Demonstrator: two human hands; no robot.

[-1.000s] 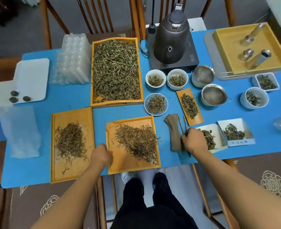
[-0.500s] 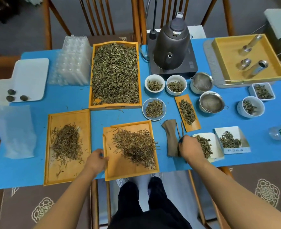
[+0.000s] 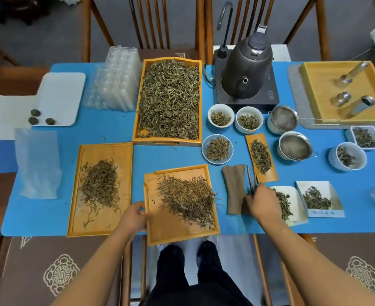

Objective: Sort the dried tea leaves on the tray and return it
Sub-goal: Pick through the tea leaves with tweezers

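A small wooden tray (image 3: pixel 171 230) with a pile of dried tea leaves (image 3: pixel 187 198) lies at the table's near edge, its front corner hanging past the edge. My left hand (image 3: pixel 134 216) grips this tray's left rim. My right hand (image 3: pixel 262 203) is closed on thin wooden tweezers (image 3: pixel 251 180) next to a brown folded cloth (image 3: pixel 235 188). To the left, a longer wooden tray (image 3: pixel 116 155) carries a smaller heap of leaves (image 3: pixel 100 184). Behind them a deep tray (image 3: pixel 138 120) is full of leaves (image 3: pixel 170 98).
Bowls of tea (image 3: pixel 217 149), a narrow wooden scoop (image 3: pixel 261 157), strainers (image 3: pixel 294 146), white paper boxes (image 3: pixel 318 198), a kettle (image 3: pixel 247 69) on its base and a yellow tray (image 3: pixel 327 96) crowd the right side. Clear plastic moulds (image 3: pixel 113 82), a bag (image 3: pixel 37 166) and a white tray (image 3: pixel 58 98) lie left.
My left hand has closed onto the small tray's left rim. My right hand has shifted slightly on the tweezers. The view has tilted, so the table appears lower in frame.
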